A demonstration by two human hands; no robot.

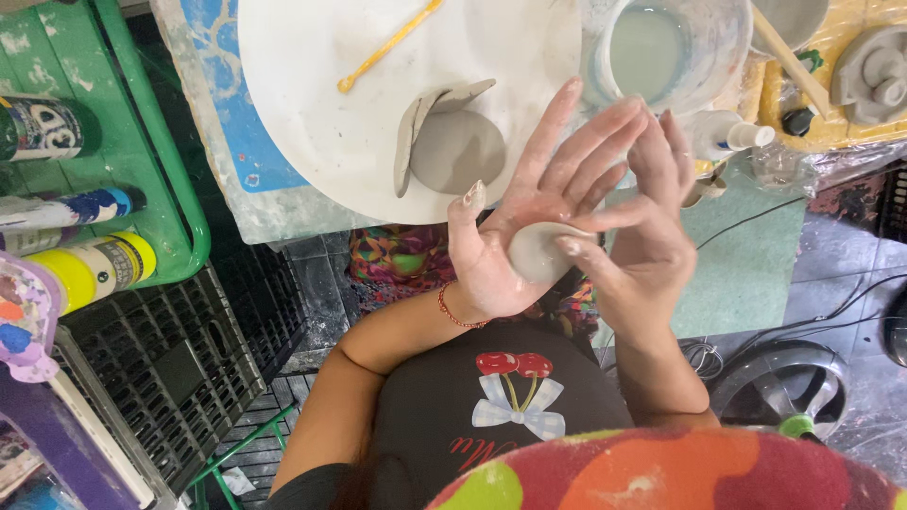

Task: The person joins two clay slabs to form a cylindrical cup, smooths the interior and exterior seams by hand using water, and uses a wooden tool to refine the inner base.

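Clay is lying flattened in the palm of the left hand (515, 222), a small grey clay disc (537, 253) cupped there with the fingers spread wide and pointing up toward the white round board (312, 104). The right hand (638, 222) is pressing its thumb onto the disc's upper edge, its other fingers curling loosely behind the left fingers. Just beyond the disc, a larger grey clay round (458, 151) is lying on the board with a curved clay strip (420, 118) standing along its rim. Farther beyond the disc, a yellow stick tool (387, 45) is resting on the board, and a tub of cloudy water (661, 47) is sitting beside the board.
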